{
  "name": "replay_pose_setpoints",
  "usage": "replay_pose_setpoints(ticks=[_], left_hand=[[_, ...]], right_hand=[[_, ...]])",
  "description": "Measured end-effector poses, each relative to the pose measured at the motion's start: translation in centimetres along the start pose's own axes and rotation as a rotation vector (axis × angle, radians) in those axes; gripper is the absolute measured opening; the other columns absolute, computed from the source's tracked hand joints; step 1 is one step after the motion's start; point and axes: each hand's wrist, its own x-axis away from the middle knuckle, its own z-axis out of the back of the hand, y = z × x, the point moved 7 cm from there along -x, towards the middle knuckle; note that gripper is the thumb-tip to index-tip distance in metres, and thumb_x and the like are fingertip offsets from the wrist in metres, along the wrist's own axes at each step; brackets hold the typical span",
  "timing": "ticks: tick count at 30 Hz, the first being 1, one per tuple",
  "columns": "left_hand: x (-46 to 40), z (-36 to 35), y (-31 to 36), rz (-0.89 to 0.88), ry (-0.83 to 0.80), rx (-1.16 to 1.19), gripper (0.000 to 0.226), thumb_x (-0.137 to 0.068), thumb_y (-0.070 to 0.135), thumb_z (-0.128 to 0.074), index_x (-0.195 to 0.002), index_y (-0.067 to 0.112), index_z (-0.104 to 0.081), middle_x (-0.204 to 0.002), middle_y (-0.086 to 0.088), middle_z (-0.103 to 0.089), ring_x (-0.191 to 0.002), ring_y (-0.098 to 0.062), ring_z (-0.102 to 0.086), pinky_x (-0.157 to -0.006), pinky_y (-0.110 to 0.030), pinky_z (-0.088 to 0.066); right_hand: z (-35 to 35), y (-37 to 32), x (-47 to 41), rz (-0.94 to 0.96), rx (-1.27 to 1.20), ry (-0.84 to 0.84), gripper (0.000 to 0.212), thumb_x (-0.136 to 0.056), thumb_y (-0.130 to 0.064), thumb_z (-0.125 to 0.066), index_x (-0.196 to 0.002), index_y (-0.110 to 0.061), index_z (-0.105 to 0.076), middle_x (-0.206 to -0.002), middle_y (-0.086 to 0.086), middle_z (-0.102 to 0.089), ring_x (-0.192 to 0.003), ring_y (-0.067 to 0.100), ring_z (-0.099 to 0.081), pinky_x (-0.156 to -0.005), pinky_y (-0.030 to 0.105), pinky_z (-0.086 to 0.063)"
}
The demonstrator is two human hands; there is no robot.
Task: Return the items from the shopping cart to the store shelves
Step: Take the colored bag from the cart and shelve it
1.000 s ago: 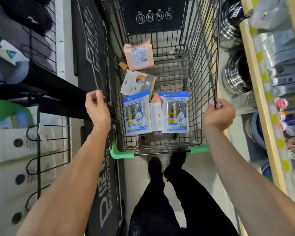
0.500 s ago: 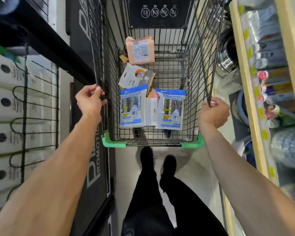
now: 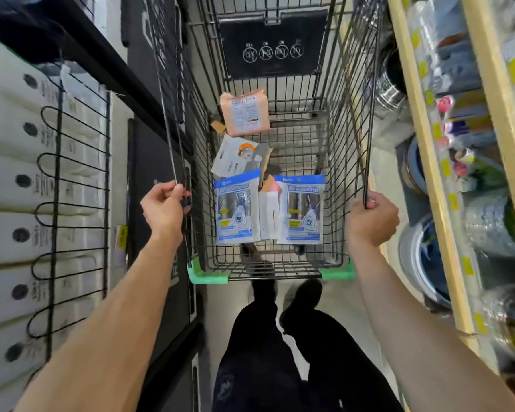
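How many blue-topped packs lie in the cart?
2: one blue-topped pack at the near left of the cart, the other at the near right. More could hide underneath.

Even bright overhead light; wide-angle bowing at edges; motion blur on side shelves (image 3: 446, 162); centre sharper.

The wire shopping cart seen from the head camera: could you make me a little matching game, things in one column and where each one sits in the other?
Things
1. orange soft pack
2. white pouch with an orange circle
3. two blue-and-white hanging packs
4. green plastic corner guards

Places
A. standing against the cart's near wall
B. middle of the cart floor
D. far end of the cart, below the black sign panel
C. outside bottom corners of the wire shopping cart, near the person's feet

Pairs: 1-D, 2-B, 3-A, 4-C
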Motion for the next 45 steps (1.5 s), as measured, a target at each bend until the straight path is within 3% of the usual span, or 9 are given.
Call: replay_pose_setpoints(ticks=[4, 8, 12, 16, 23, 28, 36, 42, 45], left_hand=[[1.5, 0.9, -1.0, -0.007, 0.101, -0.043, 0.005, -0.086, 0.015, -0.072, -0.090, 0.018, -0.072, -0.089, -0.008, -0.076, -0.083, -0.019, -0.075, -0.091, -0.040, -0.059], [4.3, 1.2, 1.6, -0.420, 0.388, -0.352, 0.018, -0.076, 0.020, -0.062, -0.093, 0.027, -0.062, -0.097, 0.000, -0.061, -0.090, -0.021, -0.061, -0.085, -0.038, -0.052], [5.4, -4.1, 3.9, -0.724, 0.148, -0.404, 0.012, -0.083, 0.007, -0.055, -0.091, 0.015, -0.058, -0.091, 0.001, -0.056, -0.079, -0.017, -0.054, -0.072, -0.027, -0.045], [1.9, -9.4, 1.4, -0.504, -0.079, -0.304, 0.015, -0.083, 0.005, -0.059, -0.092, 0.016, -0.063, -0.088, -0.001, -0.063, -0.077, -0.015, -0.058, -0.075, -0.037, -0.052], [-8.5, -15.4, -2.3, -0.014, -0.114, -0.190, 0.030, -0.085, 0.013, -0.069, -0.112, 0.018, -0.058, -0.103, 0.001, -0.062, -0.099, -0.020, -0.059, -0.086, -0.029, -0.045], [-15.2, -18.2, -3.0, 0.043, -0.151, -0.255, 0.055, -0.087, 0.006, -0.069, -0.137, 0.011, -0.048, -0.111, 0.004, -0.052, -0.107, -0.015, -0.054, -0.094, -0.025, -0.047], [-22.3, -20.3, -8.0, 0.226, -0.343, -0.366, 0.091, -0.046, 0.029, -0.088, -0.128, 0.008, -0.056, -0.120, -0.005, -0.066, -0.112, -0.024, -0.065, -0.097, -0.042, -0.055], [-21.7, -21.6, -8.9, 0.208, -0.382, -0.145, 0.072, -0.063, 0.002, -0.087, -0.127, 0.002, -0.053, -0.117, -0.010, -0.069, -0.104, -0.024, -0.070, -0.082, -0.040, -0.062], [-20.7, -21.7, -8.1, 0.182, -0.405, -0.136, 0.061, -0.073, -0.002, -0.081, -0.128, 0.002, -0.053, -0.122, -0.011, -0.068, -0.108, -0.025, -0.068, -0.089, -0.044, -0.060]], right_hand=[[0.7, 1.1, -0.2, 0.080, 0.011, 0.001, 0.034, -0.086, -0.009, -0.072, -0.119, -0.016, -0.068, -0.115, 0.008, -0.068, -0.104, 0.026, -0.065, -0.079, 0.026, -0.043], [1.6, -1.6, 2.2, 0.588, 0.007, 0.053, 0.036, -0.087, -0.010, -0.065, -0.122, -0.017, -0.064, -0.113, 0.010, -0.054, -0.100, 0.018, -0.051, -0.085, 0.022, -0.044], [-2.1, -3.0, 4.3, 0.750, -0.098, -0.151, 0.020, -0.086, -0.006, -0.069, -0.104, -0.014, -0.067, -0.102, 0.003, -0.057, -0.085, 0.018, -0.059, -0.077, 0.034, -0.054], [-8.2, -0.7, 4.1, 0.554, 0.011, -0.375, 0.021, -0.085, -0.002, -0.071, -0.100, -0.015, -0.070, -0.095, 0.000, -0.065, -0.076, 0.009, -0.058, -0.076, 0.039, -0.056], [-19.2, 0.7, 2.4, 0.449, 0.302, -0.676, 0.027, -0.088, -0.010, -0.068, -0.114, -0.012, -0.072, -0.113, 0.008, -0.072, -0.108, 0.027, -0.067, -0.091, 0.033, -0.050], [-24.3, 1.5, 2.4, 0.484, 0.520, -0.809, 0.024, -0.093, -0.012, -0.061, -0.115, -0.008, -0.068, -0.119, 0.014, -0.066, -0.118, 0.034, -0.056, -0.093, 0.037, -0.045], [-29.9, 5.1, 3.4, 0.527, 0.655, -0.962, 0.027, -0.088, -0.004, -0.053, -0.108, -0.012, -0.071, -0.115, 0.017, -0.069, -0.113, 0.037, -0.061, -0.089, 0.041, -0.052], [-31.7, 6.6, 3.0, 0.440, 0.648, -1.084, 0.030, -0.084, -0.021, -0.072, -0.059, -0.025, -0.056, -0.085, 0.009, -0.070, -0.092, 0.029, -0.065, -0.072, 0.032, -0.044], [-32.1, 6.6, 3.4, 0.417, 0.681, -1.150, 0.023, -0.072, -0.022, -0.081, -0.068, -0.024, -0.059, -0.093, 0.010, -0.072, -0.093, 0.029, -0.067, -0.079, 0.034, -0.052]])
